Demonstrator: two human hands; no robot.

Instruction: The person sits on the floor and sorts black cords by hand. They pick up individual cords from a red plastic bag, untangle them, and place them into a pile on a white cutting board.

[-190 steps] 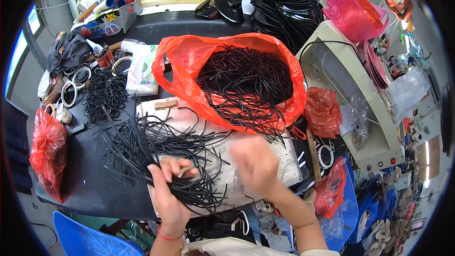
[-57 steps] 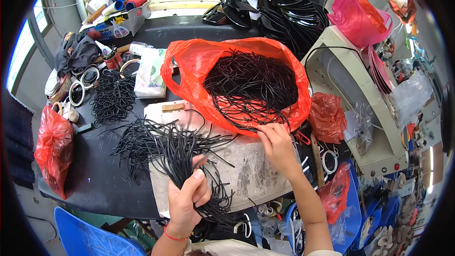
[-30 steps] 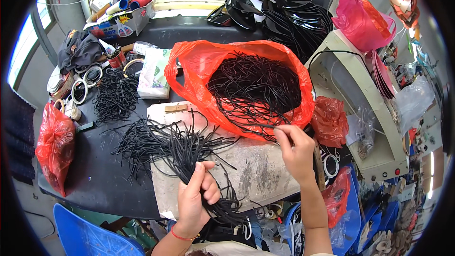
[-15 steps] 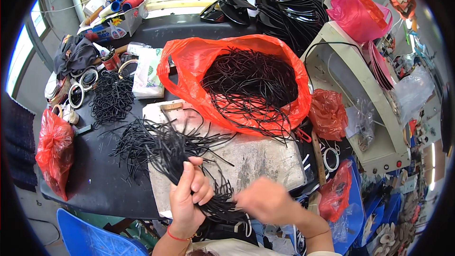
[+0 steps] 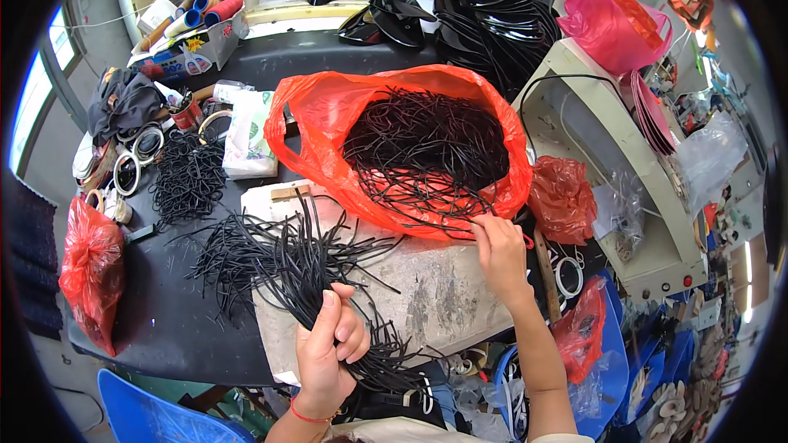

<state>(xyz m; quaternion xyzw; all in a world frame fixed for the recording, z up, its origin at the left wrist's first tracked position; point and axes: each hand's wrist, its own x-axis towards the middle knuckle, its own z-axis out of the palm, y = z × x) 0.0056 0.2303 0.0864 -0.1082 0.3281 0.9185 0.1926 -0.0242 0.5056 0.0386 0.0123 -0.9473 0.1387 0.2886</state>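
Note:
A thick bundle of thin black cords (image 5: 304, 275) is gripped in my left hand (image 5: 332, 353), its fingers wrapped round the middle. Loose ends fan out over the board to the upper left, and others hang below the fist. My right hand (image 5: 502, 262) is at the lower right rim of an open red plastic bag (image 5: 316, 148). Its thumb and fingertips pinch at black cord trailing over that rim; the exact strand is hard to make out. Inside the bag lies a large tangled heap of black cords (image 5: 427, 135).
A pale, stained board (image 5: 443, 287) lies on the black table (image 5: 180, 336). To the left are another cord pile (image 5: 189, 176), white rings and a tied red bag (image 5: 92, 271). Glossy black pieces (image 5: 492, 29) are stacked behind; a person works across the table. A beige machine housing (image 5: 607, 164) stands right.
My right hand has moved up and away from beside the left hand to the bag's lower right rim. My left hand keeps its hold on the bundle, nearly still.

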